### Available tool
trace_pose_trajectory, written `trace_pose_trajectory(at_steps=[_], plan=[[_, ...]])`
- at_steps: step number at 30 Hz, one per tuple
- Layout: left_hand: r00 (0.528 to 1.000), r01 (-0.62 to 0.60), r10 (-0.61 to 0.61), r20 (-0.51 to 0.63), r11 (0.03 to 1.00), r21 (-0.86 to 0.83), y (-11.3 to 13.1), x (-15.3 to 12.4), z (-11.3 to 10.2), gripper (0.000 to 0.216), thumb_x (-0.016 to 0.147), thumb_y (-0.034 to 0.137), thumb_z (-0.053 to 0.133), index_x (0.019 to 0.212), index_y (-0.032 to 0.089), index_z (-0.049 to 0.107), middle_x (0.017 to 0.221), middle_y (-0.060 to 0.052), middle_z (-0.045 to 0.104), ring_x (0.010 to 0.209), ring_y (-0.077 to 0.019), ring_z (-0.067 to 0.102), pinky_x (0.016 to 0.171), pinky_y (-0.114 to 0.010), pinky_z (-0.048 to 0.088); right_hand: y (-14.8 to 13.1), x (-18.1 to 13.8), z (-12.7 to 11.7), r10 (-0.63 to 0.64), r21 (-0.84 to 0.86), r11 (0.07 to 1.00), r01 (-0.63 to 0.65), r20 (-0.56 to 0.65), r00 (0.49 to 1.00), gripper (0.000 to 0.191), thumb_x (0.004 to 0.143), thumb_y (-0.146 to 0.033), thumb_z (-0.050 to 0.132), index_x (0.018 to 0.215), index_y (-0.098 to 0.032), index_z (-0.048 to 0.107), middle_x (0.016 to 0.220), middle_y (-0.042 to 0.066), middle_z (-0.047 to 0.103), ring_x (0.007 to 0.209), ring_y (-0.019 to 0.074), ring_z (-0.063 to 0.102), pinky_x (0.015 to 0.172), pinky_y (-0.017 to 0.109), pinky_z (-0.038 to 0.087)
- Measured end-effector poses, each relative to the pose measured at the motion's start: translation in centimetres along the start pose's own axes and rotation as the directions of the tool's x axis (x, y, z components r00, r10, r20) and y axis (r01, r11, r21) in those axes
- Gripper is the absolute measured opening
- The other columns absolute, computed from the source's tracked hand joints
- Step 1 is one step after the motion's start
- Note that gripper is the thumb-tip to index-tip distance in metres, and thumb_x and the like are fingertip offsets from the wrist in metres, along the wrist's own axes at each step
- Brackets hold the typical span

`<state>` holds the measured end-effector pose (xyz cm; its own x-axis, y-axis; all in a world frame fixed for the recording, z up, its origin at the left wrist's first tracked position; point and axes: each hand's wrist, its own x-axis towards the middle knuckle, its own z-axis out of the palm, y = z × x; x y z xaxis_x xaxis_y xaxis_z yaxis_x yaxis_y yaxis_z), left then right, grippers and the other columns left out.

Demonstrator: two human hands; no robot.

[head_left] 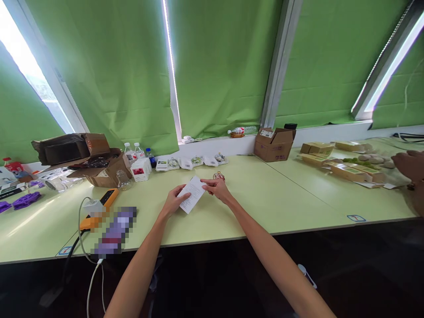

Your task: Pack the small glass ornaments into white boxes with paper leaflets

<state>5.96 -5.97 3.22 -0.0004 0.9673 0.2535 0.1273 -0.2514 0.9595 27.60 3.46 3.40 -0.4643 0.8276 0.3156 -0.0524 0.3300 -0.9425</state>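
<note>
Over the table (265, 198), my left hand (174, 201) grips a small white card (192, 194) covered in fine print, its thumb lying across the front. The card is tilted, and whether it is a single sheet or a flat packet I cannot tell. At its upper right corner, my right hand (217, 190) pinches the edge between thumb and fingers. Just behind the right hand sits a small reddish, gold-looking object (219, 176), partly hidden. Further back, a row of small white boxes (186, 163) alternates with round clear ornaments (196, 160).
Left: an open cardboard box (106, 176), a glass jar (123, 180), an orange power strip (109, 198) and a phone (115, 232) with cables. Right: a brown carton (274, 145), several yellowish boxes (351, 172) and another person's hand (409, 165). The table's front edge runs below my forearms.
</note>
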Motion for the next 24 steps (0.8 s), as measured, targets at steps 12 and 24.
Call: trace_pose_trajectory(at_steps=[12,24], plan=[[1.0,0.01,-0.01,-0.011,1.0,0.015,0.31,-0.05,0.1,0.057,0.072,0.044,0.075,0.12,0.017,0.062,0.117,-0.012,0.067,0.1,-0.0288,0.065,0.082,-0.039,0.053,-0.45,-0.17,0.29,0.007,-0.008,1.0,-0.007,-0.02,1.0,0.057,0.066,-0.04,0.075,0.116,-0.015,0.07,0.05,-0.005,0.045,0.047,0.0083,0.037,0.045,0.023,0.03],[1.0,-0.021,0.021,-0.007,1.0,0.019,0.16,-0.09,0.08,0.055,0.073,0.044,0.073,0.12,0.016,0.062,0.116,-0.012,0.068,0.099,-0.0285,0.065,0.08,-0.038,0.053,-0.06,0.02,0.14,0.017,0.002,1.0,-0.017,0.006,1.0,0.055,0.066,-0.04,0.074,0.113,-0.013,0.07,0.052,-0.006,0.045,0.046,0.0077,0.038,0.044,0.022,0.027]])
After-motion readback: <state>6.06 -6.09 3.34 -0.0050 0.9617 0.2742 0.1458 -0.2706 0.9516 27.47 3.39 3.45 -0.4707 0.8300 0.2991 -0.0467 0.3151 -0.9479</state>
